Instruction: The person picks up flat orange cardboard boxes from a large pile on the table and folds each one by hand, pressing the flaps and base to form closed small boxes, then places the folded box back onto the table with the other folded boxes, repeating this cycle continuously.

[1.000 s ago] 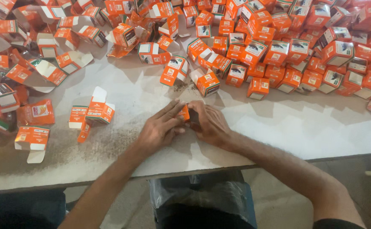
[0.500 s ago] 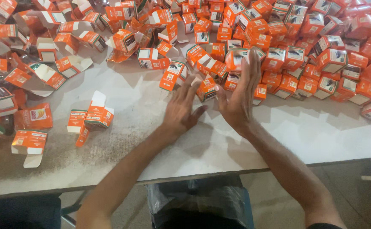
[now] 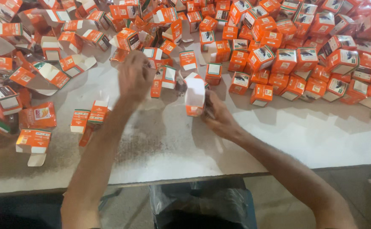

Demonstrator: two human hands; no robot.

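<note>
My right hand (image 3: 218,116) grips a small orange and white carton (image 3: 194,96) with its white flap open, held just above the white table (image 3: 278,140). My left hand (image 3: 135,76) is raised and blurred over the near edge of the heap of orange cartons (image 3: 278,46), close to an open carton (image 3: 163,78). I cannot make out anything held in its fingers.
Orange and white cartons cover the whole far half of the table, piled deepest at the right. Loose open cartons (image 3: 33,142) lie at the left near the front edge. A dark bag (image 3: 202,208) sits below the table's edge between my arms.
Both hands were together at mid-table, then reached to the pile. Now the right has drawn back holding a carton and the left has swung left toward the heap.
</note>
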